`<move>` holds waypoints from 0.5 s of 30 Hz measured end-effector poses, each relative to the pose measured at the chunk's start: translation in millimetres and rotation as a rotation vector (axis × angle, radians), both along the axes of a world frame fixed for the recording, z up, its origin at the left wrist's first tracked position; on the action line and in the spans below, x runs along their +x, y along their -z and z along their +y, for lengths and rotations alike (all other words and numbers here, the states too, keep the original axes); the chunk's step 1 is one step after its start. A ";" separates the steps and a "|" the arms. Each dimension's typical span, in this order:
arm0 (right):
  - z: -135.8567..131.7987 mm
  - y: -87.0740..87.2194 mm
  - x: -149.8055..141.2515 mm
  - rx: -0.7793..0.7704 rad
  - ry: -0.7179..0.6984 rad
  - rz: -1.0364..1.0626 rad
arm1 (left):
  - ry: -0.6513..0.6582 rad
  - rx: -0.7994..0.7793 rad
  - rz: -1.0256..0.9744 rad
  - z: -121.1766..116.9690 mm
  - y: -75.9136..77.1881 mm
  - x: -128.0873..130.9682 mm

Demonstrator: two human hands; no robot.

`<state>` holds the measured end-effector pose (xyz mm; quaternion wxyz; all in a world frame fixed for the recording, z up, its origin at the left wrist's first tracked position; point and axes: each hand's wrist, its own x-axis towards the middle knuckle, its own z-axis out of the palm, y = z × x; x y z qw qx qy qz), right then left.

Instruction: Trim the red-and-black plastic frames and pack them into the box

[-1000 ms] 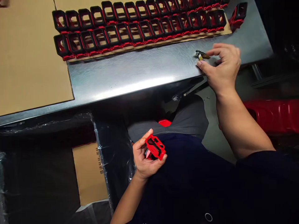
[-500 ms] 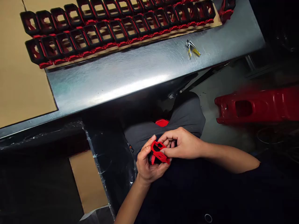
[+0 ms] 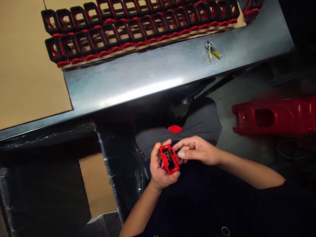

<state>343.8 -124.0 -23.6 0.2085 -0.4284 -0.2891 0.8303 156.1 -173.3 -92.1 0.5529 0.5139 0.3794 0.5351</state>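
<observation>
Red and hollow, a small frame [image 3: 165, 158] is grasped in the left hand [image 3: 159, 172], clasped between thumb and fingers and held over the lap, below the bench's front edge. Close against its right side the right hand [image 3: 203, 152] is placed, thumb and forefinger extended and the other fingers curled — whether anything is pinched there cannot be told. On the metal bench [image 3: 118, 87], a yellow-handled tool [image 3: 217, 54] is laid toward the right end, between the front edge and two rows of black-and-red pieces [image 3: 154, 29]. These are lined up on cardboard [image 3: 27, 69], by which the bench's left end is also covered. Beyond the rows' right end, one lone piece [image 3: 252, 12] is set directly on the metal, near the bench's right edge.
</observation>
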 end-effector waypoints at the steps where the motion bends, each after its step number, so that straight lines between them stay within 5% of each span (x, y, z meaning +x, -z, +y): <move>1: -1.6 -1.7 0.2 -0.005 0.005 0.011 | 0.014 -0.012 -0.015 0.7 -0.2 0.2; 7: -3.8 0.0 -3.4 -0.058 0.070 -0.022 | 0.114 -0.141 -0.066 2.9 -2.2 0.9; 15: -7.4 7.1 -1.6 -0.091 0.101 0.009 | 0.107 -0.121 -0.067 3.1 2.5 2.8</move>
